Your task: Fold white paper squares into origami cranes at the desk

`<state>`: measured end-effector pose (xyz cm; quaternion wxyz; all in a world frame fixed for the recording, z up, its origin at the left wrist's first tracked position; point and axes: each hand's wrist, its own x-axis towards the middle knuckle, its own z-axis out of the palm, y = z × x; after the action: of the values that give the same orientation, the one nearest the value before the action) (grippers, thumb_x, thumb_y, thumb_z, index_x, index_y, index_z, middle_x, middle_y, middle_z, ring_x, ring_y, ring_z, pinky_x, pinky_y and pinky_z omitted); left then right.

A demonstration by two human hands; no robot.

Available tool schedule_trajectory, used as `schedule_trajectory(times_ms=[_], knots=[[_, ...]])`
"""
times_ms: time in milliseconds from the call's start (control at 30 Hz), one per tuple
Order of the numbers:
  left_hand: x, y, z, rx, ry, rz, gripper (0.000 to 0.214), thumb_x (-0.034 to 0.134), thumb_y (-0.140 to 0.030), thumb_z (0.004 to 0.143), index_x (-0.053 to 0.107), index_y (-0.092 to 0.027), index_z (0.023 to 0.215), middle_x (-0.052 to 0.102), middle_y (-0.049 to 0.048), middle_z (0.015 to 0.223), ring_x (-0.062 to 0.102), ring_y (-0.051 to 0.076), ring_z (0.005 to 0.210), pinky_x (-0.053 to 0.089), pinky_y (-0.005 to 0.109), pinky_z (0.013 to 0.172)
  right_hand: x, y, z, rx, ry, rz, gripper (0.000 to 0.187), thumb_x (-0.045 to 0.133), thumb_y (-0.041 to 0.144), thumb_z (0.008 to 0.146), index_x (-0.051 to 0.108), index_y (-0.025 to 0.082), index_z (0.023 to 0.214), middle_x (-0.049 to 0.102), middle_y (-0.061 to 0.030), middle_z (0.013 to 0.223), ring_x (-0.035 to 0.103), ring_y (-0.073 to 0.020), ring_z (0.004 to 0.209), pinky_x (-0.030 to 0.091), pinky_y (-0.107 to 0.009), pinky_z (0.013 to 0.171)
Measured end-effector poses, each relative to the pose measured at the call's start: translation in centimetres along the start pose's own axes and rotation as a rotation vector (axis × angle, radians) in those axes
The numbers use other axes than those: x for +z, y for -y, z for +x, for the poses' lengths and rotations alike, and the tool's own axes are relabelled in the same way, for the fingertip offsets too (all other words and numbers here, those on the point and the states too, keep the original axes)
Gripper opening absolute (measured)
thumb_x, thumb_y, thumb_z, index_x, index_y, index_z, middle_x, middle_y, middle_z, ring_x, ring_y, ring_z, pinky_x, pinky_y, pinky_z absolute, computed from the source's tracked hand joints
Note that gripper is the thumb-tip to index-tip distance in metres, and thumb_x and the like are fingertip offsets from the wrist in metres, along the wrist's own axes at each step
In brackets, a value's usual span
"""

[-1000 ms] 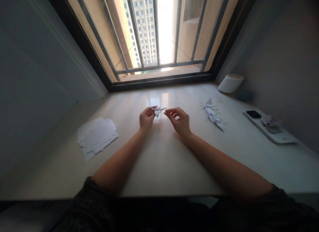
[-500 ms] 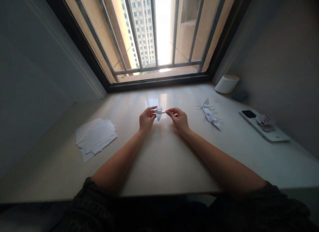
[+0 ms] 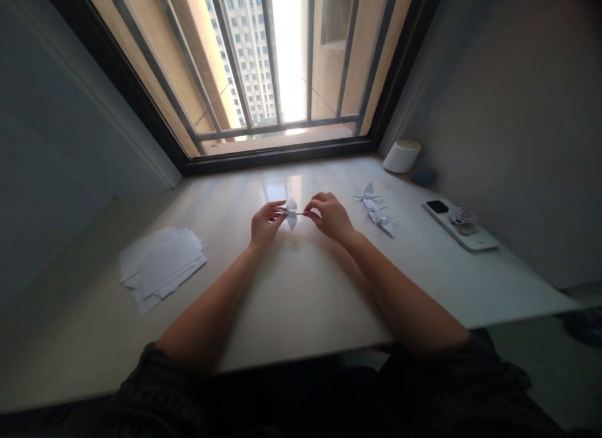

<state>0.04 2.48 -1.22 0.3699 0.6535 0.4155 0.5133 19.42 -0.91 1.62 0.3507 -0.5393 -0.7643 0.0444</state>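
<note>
A white folded paper crane (image 3: 292,213) with its wings spread is held between my two hands, above the pale tabletop. My left hand (image 3: 267,222) pinches its left end between thumb and fingers. At the other end, the thumb and index finger of my right hand (image 3: 328,213) close on a thin pointed tip. The fingertips cover part of both ends. Several finished paper cranes (image 3: 375,212) lie in a row to the right of my right hand.
A loose stack of white paper sheets (image 3: 164,262) lies on the left of the table (image 3: 291,300). On the right are a phone (image 3: 458,226) with a round attachment on its back, a white cylindrical object (image 3: 402,156) and a small dark item (image 3: 424,176). A barred window rises behind.
The view has turned slightly to the right, so everything sits further left. My right hand has arched higher over the crane's tip, and both hands still hold the crane.
</note>
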Motion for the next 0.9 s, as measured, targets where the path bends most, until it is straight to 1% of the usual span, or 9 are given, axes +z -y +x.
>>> schedule_trajectory(times_ms=[100, 233, 333, 400, 533, 633, 667, 767, 900], knots=[[0.1, -0.2, 0.0, -0.015, 0.024, -0.007, 0.047, 0.073, -0.033, 0.072, 0.062, -0.022, 0.117, 0.073, 0.0049, 0.090, 0.067, 0.015, 0.074, 0.048, 0.023, 0.064, -3.8, -0.5, 0.4, -0.061, 0.021, -0.139, 0.018, 0.060, 0.033, 0.088, 0.073, 0.022, 0.081, 0.066, -0.0098, 0.095, 0.052, -0.0263, 0.093, 0.041, -0.039, 0.079], [0.1, -0.2, 0.0, -0.052, 0.038, 0.024, 0.038, 0.074, -0.036, 0.071, 0.067, -0.022, 0.106, 0.073, 0.0049, 0.088, 0.066, 0.015, 0.073, 0.046, 0.024, 0.063, -10.0, -3.2, 0.0, -0.065, -0.058, -0.198, 0.024, 0.058, 0.043, 0.088, 0.073, 0.024, 0.084, 0.068, -0.0080, 0.089, 0.054, -0.0256, 0.089, 0.042, -0.039, 0.077], [0.1, -0.3, 0.0, -0.067, 0.048, 0.050, 0.035, 0.073, -0.037, 0.072, 0.069, -0.021, 0.103, 0.073, 0.0045, 0.087, 0.066, 0.015, 0.074, 0.046, 0.024, 0.064, -13.7, -5.7, -1.9, -0.087, -0.075, -0.283, 0.026, 0.056, 0.044, 0.088, 0.073, 0.024, 0.085, 0.068, -0.0083, 0.089, 0.056, -0.0259, 0.089, 0.042, -0.040, 0.079], [0.1, -0.4, 0.0, -0.076, 0.056, 0.062, 0.034, 0.072, -0.038, 0.073, 0.069, -0.021, 0.103, 0.073, 0.0046, 0.087, 0.065, 0.015, 0.074, 0.045, 0.025, 0.063, -15.1, -6.9, -4.1, -0.099, -0.054, -0.310, 0.025, 0.057, 0.043, 0.088, 0.072, 0.024, 0.085, 0.069, -0.0083, 0.091, 0.057, -0.0257, 0.089, 0.044, -0.039, 0.078], [0.1, -0.5, -0.1, -0.085, 0.079, 0.066, 0.033, 0.071, -0.039, 0.074, 0.070, -0.020, 0.101, 0.073, 0.0047, 0.086, 0.065, 0.016, 0.074, 0.045, 0.025, 0.063, -15.5, -9.3, -8.9, -0.119, 0.046, -0.317, 0.023, 0.057, 0.041, 0.088, 0.072, 0.025, 0.085, 0.069, -0.0067, 0.090, 0.059, -0.0242, 0.086, 0.046, -0.038, 0.078], [0.1, -0.5, 0.0, -0.086, 0.087, 0.072, 0.032, 0.071, -0.039, 0.074, 0.070, -0.020, 0.101, 0.072, 0.0048, 0.086, 0.065, 0.016, 0.074, 0.045, 0.025, 0.063, -15.2, -11.5, -11.4, -0.065, -0.032, -0.353, 0.022, 0.057, 0.042, 0.088, 0.072, 0.025, 0.087, 0.069, -0.0072, 0.091, 0.058, -0.0251, 0.088, 0.047, -0.039, 0.077], [0.0, -0.4, 0.0, -0.087, 0.088, 0.071, 0.032, 0.071, -0.039, 0.074, 0.069, -0.020, 0.101, 0.072, 0.0049, 0.086, 0.065, 0.016, 0.075, 0.045, 0.025, 0.063, -15.1, -12.3, -11.8, -0.046, -0.059, -0.373, 0.023, 0.057, 0.042, 0.088, 0.072, 0.024, 0.087, 0.069, -0.0074, 0.092, 0.058, -0.0258, 0.090, 0.047, -0.039, 0.078], [0.0, -0.3, 0.0, -0.091, 0.096, 0.068, 0.033, 0.071, -0.038, 0.074, 0.069, -0.020, 0.101, 0.072, 0.0053, 0.087, 0.066, 0.016, 0.075, 0.045, 0.025, 0.063, -14.8, -14.1, -12.4, -0.025, 0.004, -0.429, 0.022, 0.056, 0.040, 0.088, 0.072, 0.025, 0.087, 0.069, -0.0072, 0.094, 0.058, -0.0262, 0.091, 0.046, -0.039, 0.077], [0.0, -0.2, 0.1, -0.090, 0.103, 0.069, 0.033, 0.071, -0.039, 0.073, 0.069, -0.020, 0.101, 0.072, 0.0057, 0.087, 0.066, 0.017, 0.076, 0.047, 0.026, 0.066, -14.0, -14.8, -12.0, 0.003, 0.075, -0.462, 0.022, 0.056, 0.040, 0.088, 0.072, 0.026, 0.084, 0.069, -0.0067, 0.093, 0.056, -0.0263, 0.090, 0.046, -0.038, 0.076]])
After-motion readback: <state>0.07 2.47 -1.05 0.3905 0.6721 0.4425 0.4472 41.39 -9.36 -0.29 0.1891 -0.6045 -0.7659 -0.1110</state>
